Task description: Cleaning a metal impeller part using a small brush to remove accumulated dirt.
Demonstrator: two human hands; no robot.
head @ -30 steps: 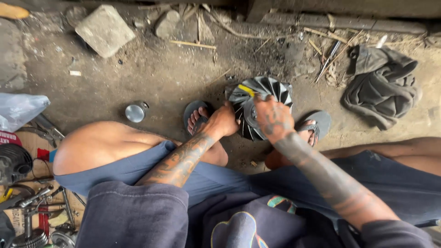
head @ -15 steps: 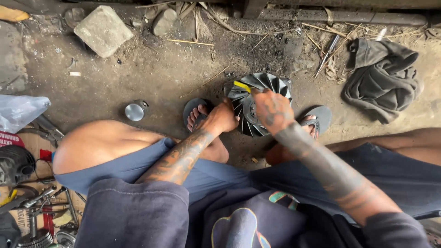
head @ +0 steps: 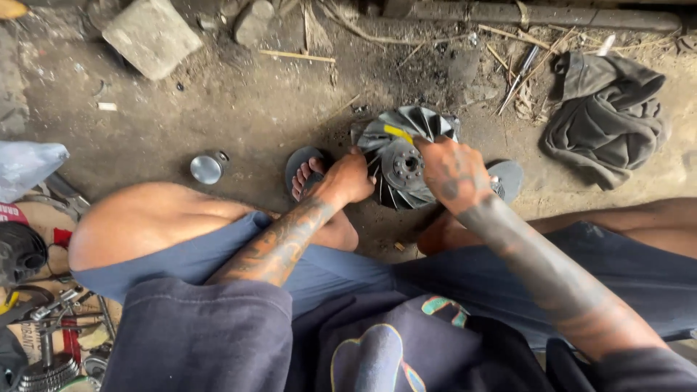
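Person squats over bare dirt floor (head: pixel 218 123), both tattooed forearms reaching forward between the knees. Left hand (head: pixel 348 178) clenched on the left rim of a round dark grey metal finned fan wheel (head: pixel 403 163), grip closed on its blades. Right hand (head: pixel 454 174) lies over the wheel's right side, fingers curled down on the fins, grasping it; a yellow strip (head: pixel 398 133) shows on the upper blades. Wheel stands tilted on the floor between two grey rubber sandals (head: pixel 305 163), hub facing up. Against half a second ago: hands and wheel sit in nearly the same place, grasp unchanged. Around: small shiny metal can (head: pixel 207 167) left of the sandals, grey stone block (head: pixel 151 35) at top left, crumpled dark grey cloth (head: pixel 606 109) at right, metal tools and parts (head: pixel 43 341) at lower left, well apart.
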